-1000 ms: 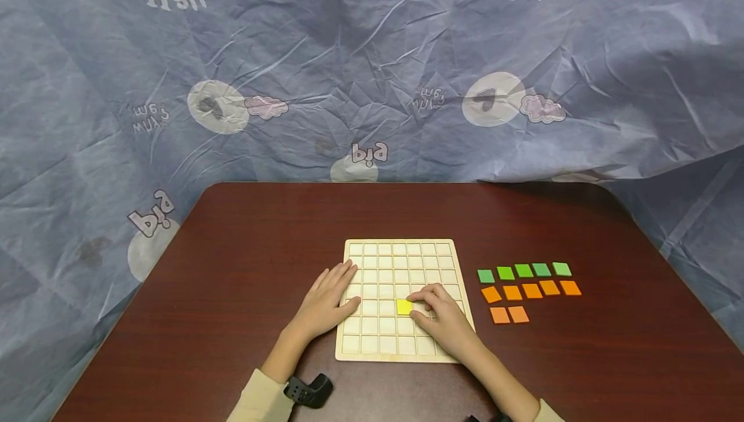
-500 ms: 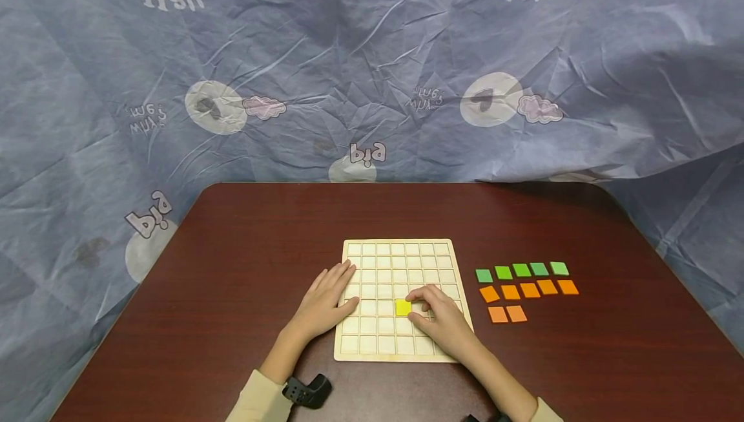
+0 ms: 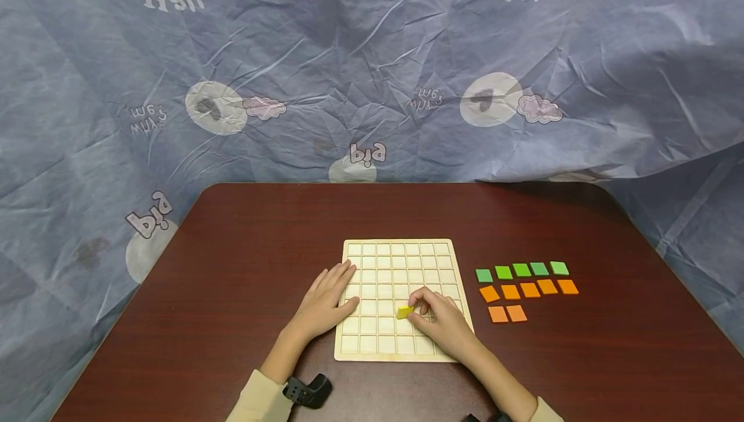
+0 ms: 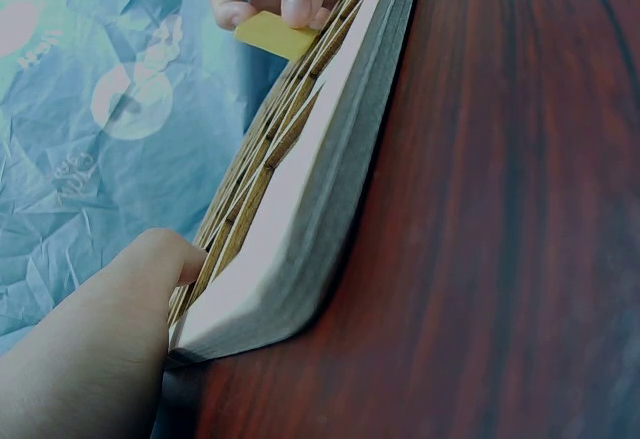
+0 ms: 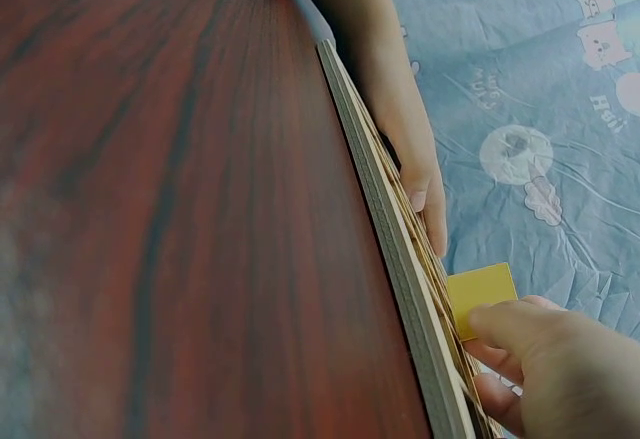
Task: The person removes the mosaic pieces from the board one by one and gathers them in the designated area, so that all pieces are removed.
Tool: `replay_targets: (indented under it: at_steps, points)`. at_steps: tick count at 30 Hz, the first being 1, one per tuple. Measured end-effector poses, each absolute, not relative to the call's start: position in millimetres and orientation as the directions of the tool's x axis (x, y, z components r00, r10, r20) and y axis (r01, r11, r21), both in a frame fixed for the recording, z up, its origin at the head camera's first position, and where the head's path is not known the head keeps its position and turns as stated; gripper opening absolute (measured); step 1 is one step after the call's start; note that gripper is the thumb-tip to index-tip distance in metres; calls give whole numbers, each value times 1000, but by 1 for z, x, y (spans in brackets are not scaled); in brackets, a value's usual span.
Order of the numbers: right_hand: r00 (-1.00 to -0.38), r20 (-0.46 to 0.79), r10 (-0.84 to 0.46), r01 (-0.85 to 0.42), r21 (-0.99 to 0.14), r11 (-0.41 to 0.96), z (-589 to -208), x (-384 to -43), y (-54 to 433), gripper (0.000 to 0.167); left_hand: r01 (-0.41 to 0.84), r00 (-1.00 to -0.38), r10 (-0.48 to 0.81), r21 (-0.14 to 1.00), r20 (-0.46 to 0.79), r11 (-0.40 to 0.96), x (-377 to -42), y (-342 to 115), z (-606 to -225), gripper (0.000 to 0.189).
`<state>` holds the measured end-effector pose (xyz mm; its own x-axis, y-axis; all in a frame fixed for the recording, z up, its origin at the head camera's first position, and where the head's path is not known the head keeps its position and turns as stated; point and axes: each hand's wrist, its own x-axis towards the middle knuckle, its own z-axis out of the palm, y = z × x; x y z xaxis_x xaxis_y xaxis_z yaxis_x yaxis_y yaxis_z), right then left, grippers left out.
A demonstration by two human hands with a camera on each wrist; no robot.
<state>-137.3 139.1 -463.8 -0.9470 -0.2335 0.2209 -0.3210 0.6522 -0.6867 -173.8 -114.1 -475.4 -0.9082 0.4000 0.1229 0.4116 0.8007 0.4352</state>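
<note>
A pale wooden board divided into square cells lies on the table. My right hand pinches a yellow square tile between thumb and fingers over the board's middle. The tile is tilted up on edge in the right wrist view, and one side of it is near the cells. In the left wrist view the same tile shows beyond the board's edge strips. My left hand rests with straight fingers on the board's left edge, its thumb on the frame.
Right of the board lie loose square tiles in rows: green ones, orange ones and two lighter orange ones. The dark red-brown table reaches back to a patterned grey-blue cloth. A black band is on the left wrist.
The yellow tile has gone from lying nearly flat to being tilted up in the right hand's pinch. The left hand and the other tiles have stayed in place.
</note>
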Motion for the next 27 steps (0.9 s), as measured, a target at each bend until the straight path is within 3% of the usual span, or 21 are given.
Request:
replay_targets:
  at_steps: [12,18,27]
  points:
    - [-954,197,-225,-289,-806,516,-463,-139,138,17,409,-909,399,434,119,803,-173,-116,-476,64]
    - [-976,113,-185,-185,-879,440,-448,-137,138,14,413,-907,403,431,118,802,-174,-115,-475,64]
    - [-971,176,-163,-233,-850,472,-438,-137,167,15,415,-906,406,430,119,802,-176,-116,-476,64]
